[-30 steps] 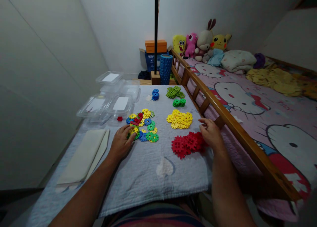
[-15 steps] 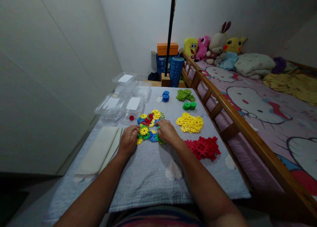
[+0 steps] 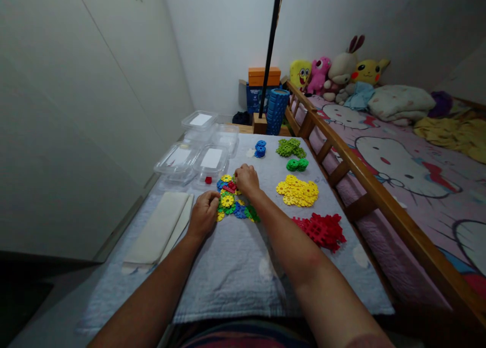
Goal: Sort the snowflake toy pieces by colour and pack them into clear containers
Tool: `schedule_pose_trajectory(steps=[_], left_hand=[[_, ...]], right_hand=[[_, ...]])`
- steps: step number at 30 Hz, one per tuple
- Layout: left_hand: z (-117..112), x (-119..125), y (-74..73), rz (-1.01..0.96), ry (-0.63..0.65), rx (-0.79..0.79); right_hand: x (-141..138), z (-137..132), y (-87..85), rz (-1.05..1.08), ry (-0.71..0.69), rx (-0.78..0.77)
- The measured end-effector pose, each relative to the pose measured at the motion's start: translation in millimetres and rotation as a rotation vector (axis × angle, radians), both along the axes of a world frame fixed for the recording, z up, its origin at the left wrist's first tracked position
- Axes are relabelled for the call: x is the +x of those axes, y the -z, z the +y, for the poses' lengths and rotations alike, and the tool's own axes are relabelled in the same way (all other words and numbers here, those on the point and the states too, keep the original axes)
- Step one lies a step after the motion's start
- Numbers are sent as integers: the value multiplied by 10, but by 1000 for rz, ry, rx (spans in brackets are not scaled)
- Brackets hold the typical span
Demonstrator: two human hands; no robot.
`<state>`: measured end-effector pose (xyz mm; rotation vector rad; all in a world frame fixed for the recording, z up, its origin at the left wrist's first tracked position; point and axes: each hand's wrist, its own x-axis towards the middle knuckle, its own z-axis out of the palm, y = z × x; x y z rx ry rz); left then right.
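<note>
A mixed pile of plastic snowflake discs (image 3: pixel 228 201) in yellow, blue, green and red lies between my hands on the cloth-covered table. My left hand (image 3: pixel 205 214) rests at the pile's left edge, fingers curled and closed; what is in them, if anything, is hidden. Over the far right part of the pile is my right hand (image 3: pixel 247 181), its fingers bent down and pinched, their tips hidden behind the hand. To the right lie single-colour heaps: red discs (image 3: pixel 322 231), yellow discs (image 3: pixel 298 192), green discs (image 3: pixel 297 164), light green discs (image 3: pixel 290 148) and blue discs (image 3: pixel 260 149).
Several clear plastic boxes (image 3: pixel 178 158) with white labels stand at the back left, a small red piece (image 3: pixel 208 180) near them. A folded cream cloth (image 3: pixel 157 229) lies at left. A wooden bed rail (image 3: pixel 343 160) runs along the right side. Behind the table rises a black pole (image 3: pixel 271 49).
My right hand has moved away from me, from the pile's right side to its far right part, uncovering blue and green discs nearer me. My left hand stays at the left edge. The view has shifted slightly.
</note>
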<state>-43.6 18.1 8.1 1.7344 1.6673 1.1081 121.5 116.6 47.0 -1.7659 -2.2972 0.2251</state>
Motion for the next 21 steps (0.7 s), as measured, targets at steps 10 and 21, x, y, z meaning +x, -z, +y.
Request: schedule_pose_trajectory(steps=[10,21], left_hand=[[13,-4,13,-64,16,34],[49,-60,157,-75,3,10]], right_hand=[[424,-243,-391,562,19,5],[2064,-1357,-345,801,368,133]])
